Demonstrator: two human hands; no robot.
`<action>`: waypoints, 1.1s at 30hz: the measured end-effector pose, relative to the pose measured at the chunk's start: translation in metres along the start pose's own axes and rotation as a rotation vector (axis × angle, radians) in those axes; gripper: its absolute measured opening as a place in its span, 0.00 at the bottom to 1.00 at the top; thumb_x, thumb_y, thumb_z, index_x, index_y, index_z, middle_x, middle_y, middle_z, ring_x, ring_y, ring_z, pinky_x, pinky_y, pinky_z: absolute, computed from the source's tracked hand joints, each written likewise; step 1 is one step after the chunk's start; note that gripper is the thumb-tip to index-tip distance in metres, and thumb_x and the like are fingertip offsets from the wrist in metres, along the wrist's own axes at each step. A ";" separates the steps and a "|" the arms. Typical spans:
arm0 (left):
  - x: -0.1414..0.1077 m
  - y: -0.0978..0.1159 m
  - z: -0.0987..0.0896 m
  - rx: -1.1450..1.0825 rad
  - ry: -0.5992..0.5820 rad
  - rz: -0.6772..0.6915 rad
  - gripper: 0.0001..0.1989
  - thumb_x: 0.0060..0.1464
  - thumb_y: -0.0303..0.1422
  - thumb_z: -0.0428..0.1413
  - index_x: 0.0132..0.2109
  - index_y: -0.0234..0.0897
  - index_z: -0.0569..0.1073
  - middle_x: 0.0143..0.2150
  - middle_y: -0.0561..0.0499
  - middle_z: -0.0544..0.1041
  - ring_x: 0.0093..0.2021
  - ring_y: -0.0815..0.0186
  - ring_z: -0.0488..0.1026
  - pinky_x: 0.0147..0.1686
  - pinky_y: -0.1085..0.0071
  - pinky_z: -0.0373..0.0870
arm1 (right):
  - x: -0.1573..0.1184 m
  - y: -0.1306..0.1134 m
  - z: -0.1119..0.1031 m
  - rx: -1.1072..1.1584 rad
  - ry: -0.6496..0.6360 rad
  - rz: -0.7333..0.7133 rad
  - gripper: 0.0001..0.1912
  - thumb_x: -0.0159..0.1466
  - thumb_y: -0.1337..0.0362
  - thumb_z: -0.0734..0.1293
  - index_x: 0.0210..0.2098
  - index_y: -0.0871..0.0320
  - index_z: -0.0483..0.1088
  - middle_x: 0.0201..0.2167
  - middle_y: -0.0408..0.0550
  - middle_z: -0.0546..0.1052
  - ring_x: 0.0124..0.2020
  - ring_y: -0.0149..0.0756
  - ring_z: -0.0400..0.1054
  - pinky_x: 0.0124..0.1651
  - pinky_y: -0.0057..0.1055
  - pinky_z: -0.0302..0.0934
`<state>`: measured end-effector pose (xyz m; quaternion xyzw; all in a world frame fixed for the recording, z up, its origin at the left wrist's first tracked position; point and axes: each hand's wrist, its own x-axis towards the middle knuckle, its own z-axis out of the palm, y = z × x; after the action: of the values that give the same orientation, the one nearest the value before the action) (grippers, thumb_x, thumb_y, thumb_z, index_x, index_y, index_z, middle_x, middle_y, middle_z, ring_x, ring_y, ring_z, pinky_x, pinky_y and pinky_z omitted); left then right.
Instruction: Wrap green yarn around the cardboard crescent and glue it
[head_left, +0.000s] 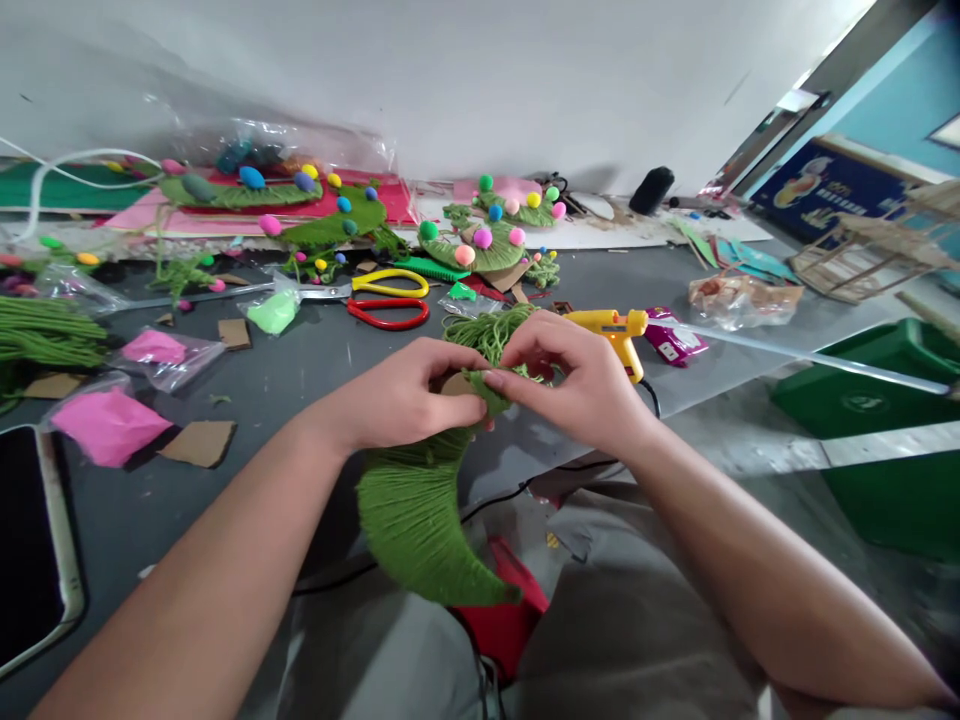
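Observation:
A curved, crescent-like piece wrapped in green yarn (420, 510) hangs below my hands over my lap. My left hand (420, 395) grips its upper end, where a bit of bare cardboard shows between thumb and fingers. With thumb and fingertips pinched together, my right hand (574, 380) holds green yarn against that same end. A loose bundle of green yarn (491, 328) lies just beyond my fingers. The yellow glue gun (611, 325) rests on the table to the right of my right hand.
Scissors with yellow and red handles (388, 298) lie beyond my left hand on the grey table (300, 380). Green pieces with colored balls (480, 248) stand farther back. A phone (37, 540) is at left, green bins (870, 390) at right.

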<state>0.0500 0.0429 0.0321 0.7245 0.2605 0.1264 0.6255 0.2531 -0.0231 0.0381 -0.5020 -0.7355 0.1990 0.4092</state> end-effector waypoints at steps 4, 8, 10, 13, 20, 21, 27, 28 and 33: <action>-0.001 0.000 0.000 -0.072 -0.124 -0.004 0.11 0.60 0.36 0.59 0.48 0.37 0.76 0.38 0.52 0.81 0.36 0.69 0.77 0.34 0.78 0.72 | 0.003 0.003 -0.006 0.192 -0.152 0.221 0.13 0.60 0.55 0.74 0.33 0.59 0.73 0.27 0.43 0.74 0.26 0.27 0.63 0.27 0.27 0.57; -0.002 -0.001 0.002 -0.197 -0.233 -0.057 0.15 0.63 0.36 0.57 0.55 0.38 0.71 0.40 0.50 0.81 0.39 0.66 0.80 0.38 0.73 0.77 | 0.006 0.008 -0.011 0.316 -0.245 0.346 0.17 0.59 0.51 0.74 0.33 0.61 0.75 0.26 0.42 0.72 0.25 0.26 0.61 0.26 0.25 0.55; -0.002 -0.001 0.003 -0.261 -0.249 -0.074 0.15 0.63 0.35 0.57 0.54 0.39 0.68 0.40 0.49 0.81 0.39 0.63 0.81 0.39 0.69 0.78 | 0.008 0.010 -0.013 0.359 -0.296 0.374 0.17 0.60 0.51 0.73 0.32 0.61 0.75 0.24 0.41 0.70 0.24 0.24 0.59 0.25 0.24 0.53; -0.004 -0.001 0.004 -0.316 -0.218 -0.056 0.15 0.61 0.33 0.59 0.52 0.41 0.64 0.40 0.49 0.81 0.38 0.61 0.82 0.38 0.66 0.79 | 0.010 0.015 -0.017 0.449 -0.357 0.367 0.15 0.61 0.54 0.73 0.32 0.61 0.73 0.22 0.38 0.68 0.22 0.22 0.57 0.24 0.23 0.50; -0.003 0.001 0.001 -0.269 -0.137 -0.026 0.12 0.57 0.35 0.63 0.44 0.38 0.70 0.39 0.46 0.83 0.38 0.60 0.82 0.37 0.67 0.79 | 0.016 0.036 -0.038 0.510 -0.582 0.249 0.10 0.62 0.61 0.73 0.36 0.61 0.73 0.27 0.40 0.72 0.26 0.24 0.62 0.28 0.22 0.57; -0.003 0.001 0.001 -0.248 -0.118 -0.016 0.12 0.56 0.36 0.63 0.45 0.38 0.71 0.38 0.47 0.83 0.37 0.61 0.82 0.37 0.68 0.79 | 0.017 0.037 -0.041 0.471 -0.604 0.232 0.09 0.62 0.62 0.73 0.38 0.61 0.73 0.29 0.41 0.73 0.27 0.24 0.63 0.29 0.23 0.58; -0.001 -0.001 -0.002 -0.178 -0.067 0.013 0.14 0.56 0.38 0.63 0.47 0.40 0.74 0.36 0.50 0.83 0.35 0.65 0.81 0.36 0.73 0.77 | 0.014 0.031 -0.044 0.028 -0.511 -0.004 0.07 0.62 0.70 0.68 0.40 0.59 0.76 0.37 0.46 0.78 0.38 0.32 0.71 0.43 0.30 0.65; -0.001 -0.001 -0.003 -0.168 -0.051 0.017 0.13 0.56 0.38 0.64 0.47 0.40 0.75 0.35 0.51 0.83 0.34 0.66 0.80 0.35 0.74 0.77 | 0.013 0.028 -0.043 -0.047 -0.473 -0.044 0.08 0.62 0.71 0.67 0.40 0.59 0.76 0.38 0.46 0.78 0.39 0.33 0.71 0.44 0.31 0.64; -0.002 -0.001 -0.008 -0.109 0.046 0.039 0.14 0.55 0.38 0.65 0.47 0.40 0.76 0.31 0.54 0.82 0.31 0.68 0.79 0.28 0.79 0.73 | 0.009 0.028 -0.043 -0.291 -0.245 -0.091 0.11 0.63 0.73 0.65 0.42 0.58 0.77 0.39 0.48 0.79 0.38 0.35 0.71 0.43 0.32 0.63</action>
<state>0.0439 0.0487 0.0334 0.6911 0.2536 0.1693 0.6553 0.3022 -0.0087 0.0475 -0.4941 -0.8227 0.1313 0.2484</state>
